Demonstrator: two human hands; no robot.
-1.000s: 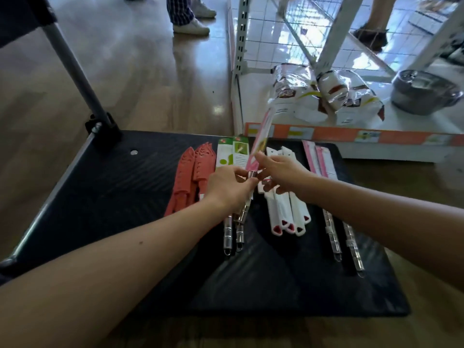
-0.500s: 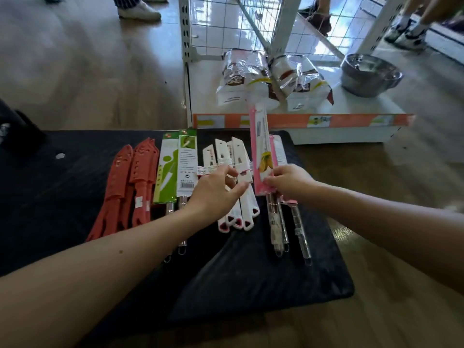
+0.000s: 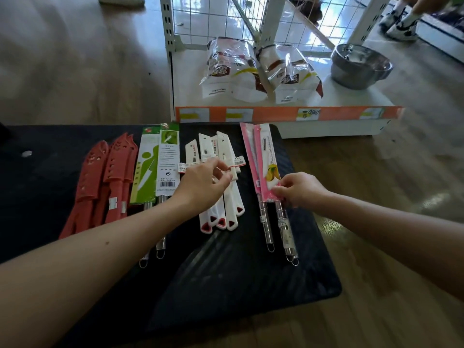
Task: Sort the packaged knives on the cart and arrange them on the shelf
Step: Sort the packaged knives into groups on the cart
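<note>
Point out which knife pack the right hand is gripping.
The rightmost pink pack, printed with yellow fruit; the right hand pinches its lower edge.

Ahead of me, 2 plastic bags [image 3: 232, 71] with white and brown print lie side by side, touching. 1 metal bowl [image 3: 359, 66] sits upright to their right, apart from them. Wooden floor [image 3: 75, 71] spreads to my left. 1 white sneaker [image 3: 399, 28] stands at top right.

Four white knives [image 3: 224, 146], two pink knives [image 3: 266, 151]
</note>
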